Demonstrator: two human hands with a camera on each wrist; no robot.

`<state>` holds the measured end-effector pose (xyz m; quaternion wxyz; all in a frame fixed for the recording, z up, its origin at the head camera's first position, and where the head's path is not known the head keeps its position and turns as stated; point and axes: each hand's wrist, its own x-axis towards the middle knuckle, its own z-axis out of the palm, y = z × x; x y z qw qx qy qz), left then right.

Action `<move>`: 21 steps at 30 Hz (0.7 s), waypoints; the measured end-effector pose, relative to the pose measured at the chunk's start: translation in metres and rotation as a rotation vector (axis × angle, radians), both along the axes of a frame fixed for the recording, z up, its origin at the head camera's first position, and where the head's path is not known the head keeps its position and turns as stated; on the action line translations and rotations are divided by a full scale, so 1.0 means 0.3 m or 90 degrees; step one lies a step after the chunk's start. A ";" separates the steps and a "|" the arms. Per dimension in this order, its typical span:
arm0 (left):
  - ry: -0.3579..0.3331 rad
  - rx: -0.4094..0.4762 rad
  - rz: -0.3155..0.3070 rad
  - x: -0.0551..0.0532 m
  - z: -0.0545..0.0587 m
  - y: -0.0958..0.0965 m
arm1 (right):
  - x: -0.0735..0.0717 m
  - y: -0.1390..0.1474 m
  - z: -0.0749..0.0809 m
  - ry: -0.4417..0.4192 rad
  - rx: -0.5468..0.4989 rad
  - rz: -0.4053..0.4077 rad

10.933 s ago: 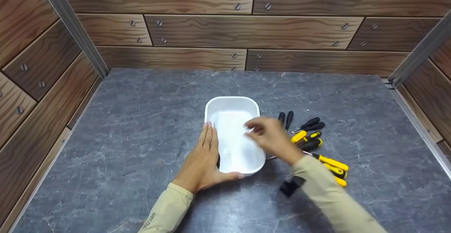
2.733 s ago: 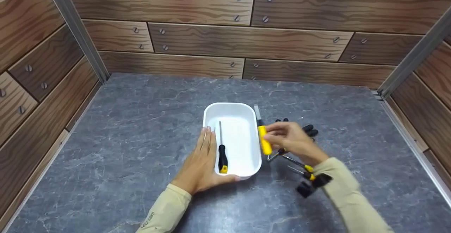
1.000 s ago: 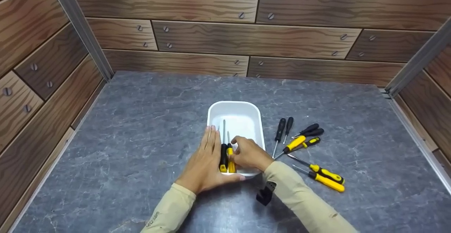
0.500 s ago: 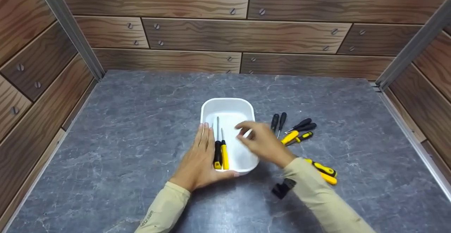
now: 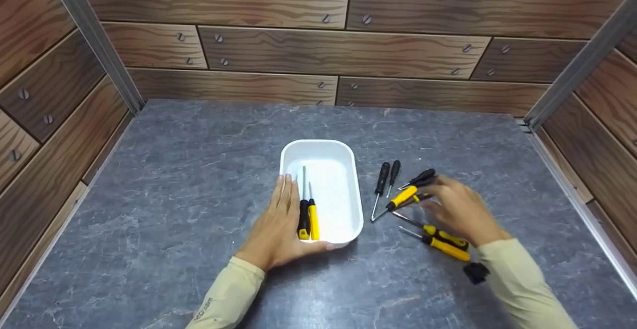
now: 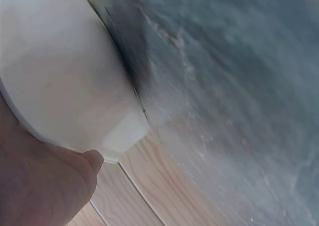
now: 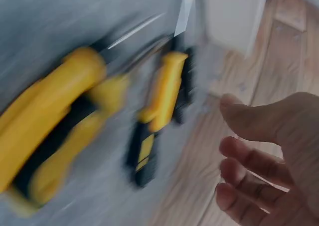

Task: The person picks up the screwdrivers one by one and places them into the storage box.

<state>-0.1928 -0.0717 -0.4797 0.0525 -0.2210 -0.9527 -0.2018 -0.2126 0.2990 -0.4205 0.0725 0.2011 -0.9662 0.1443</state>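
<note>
My left hand lies along the left side of the white plastic container, fingers straight over the rim and thumb at its near end. Inside, beside those fingers, are a black-handled screwdriver with a yellow end and a yellow-handled screwdriver. Over the loose screwdrivers at the right hovers my right hand, partly hiding a black and yellow one. In the right wrist view its fingers are loosely bent with nothing between them, apart from a blurred yellow-handled screwdriver.
Two black screwdrivers stand closest to the container's right side. Near them lie a yellow-handled screwdriver and a black one. Two more with yellow on their handles lie nearer me. Wood-patterned panels enclose the grey tabletop.
The yellow screwdriver was let go in the container, beside the black one put there earlier. My right hand then moved right, out over the loose screwdrivers. My left hand stayed at the container.
</note>
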 end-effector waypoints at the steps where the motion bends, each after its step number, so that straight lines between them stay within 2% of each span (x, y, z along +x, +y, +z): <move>1: 0.001 0.002 0.000 0.000 -0.001 0.000 | 0.007 0.026 -0.009 -0.034 0.001 -0.010; 5: 0.006 0.006 -0.003 -0.001 -0.002 -0.001 | 0.026 0.116 -0.043 -0.146 -0.016 -0.025; 10: 0.007 -0.001 0.000 -0.002 -0.002 -0.005 | 0.047 0.176 -0.080 -0.254 -0.056 -0.021; 16: 0.010 -0.002 -0.001 -0.002 0.000 -0.002 | 0.071 0.199 -0.110 -0.289 -0.084 -0.009; 21: 0.009 -0.004 0.000 0.000 -0.003 -0.002 | 0.082 0.196 -0.124 -0.296 -0.090 -0.032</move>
